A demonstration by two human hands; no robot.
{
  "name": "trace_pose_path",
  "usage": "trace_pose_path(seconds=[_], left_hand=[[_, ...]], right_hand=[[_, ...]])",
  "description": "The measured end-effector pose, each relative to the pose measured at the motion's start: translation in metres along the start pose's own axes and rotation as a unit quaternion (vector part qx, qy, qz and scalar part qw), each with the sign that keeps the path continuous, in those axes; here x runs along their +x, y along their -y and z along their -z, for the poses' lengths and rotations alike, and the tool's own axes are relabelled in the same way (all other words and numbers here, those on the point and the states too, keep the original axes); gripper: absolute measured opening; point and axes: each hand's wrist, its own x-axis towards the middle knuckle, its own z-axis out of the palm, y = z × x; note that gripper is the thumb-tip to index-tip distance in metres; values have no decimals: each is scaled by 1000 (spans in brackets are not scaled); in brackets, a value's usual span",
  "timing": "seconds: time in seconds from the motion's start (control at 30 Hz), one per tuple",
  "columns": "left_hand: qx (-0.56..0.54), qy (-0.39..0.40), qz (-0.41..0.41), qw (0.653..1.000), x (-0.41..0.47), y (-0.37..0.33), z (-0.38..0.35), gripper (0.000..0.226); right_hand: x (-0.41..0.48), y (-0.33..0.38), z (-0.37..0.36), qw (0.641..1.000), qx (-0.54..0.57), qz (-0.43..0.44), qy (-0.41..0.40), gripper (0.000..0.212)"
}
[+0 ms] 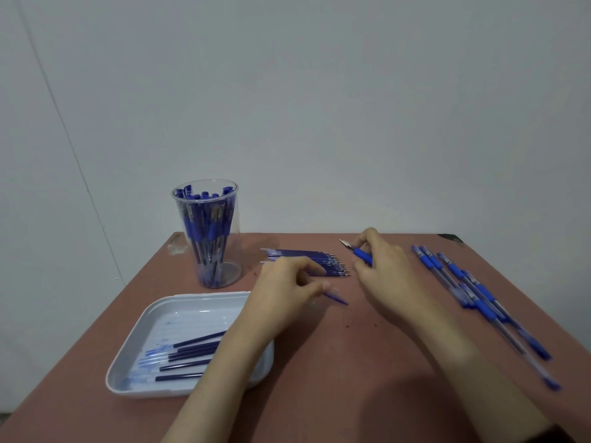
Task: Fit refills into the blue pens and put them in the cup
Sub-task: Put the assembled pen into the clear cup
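1. So, your left hand (284,292) pinched a refill (335,297) near the middle of the frame, likely to slide it into a pen.
2. Your right hand (383,273) had its fingers curled around a blue pen (363,254), tip pointing up-left, ready for it.
3. The cup (230,270), upper left, held many pens (204,225).
4. It all sat on a brown table (351,362) by a pale wall (319,107).
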Motion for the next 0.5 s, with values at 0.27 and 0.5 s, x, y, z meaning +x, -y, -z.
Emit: trace_pose_path(seconds=[0.27, 0.5], left_hand=[[94, 142, -34, 985, -2, 1, -2, 20], [-105, -39, 9, 994, 3, -4, 4, 21]], right_hand=[[-1, 1, -6, 997, 25, 57, -53, 17], [-1, 15, -1, 938, 341, -46, 40, 9]])
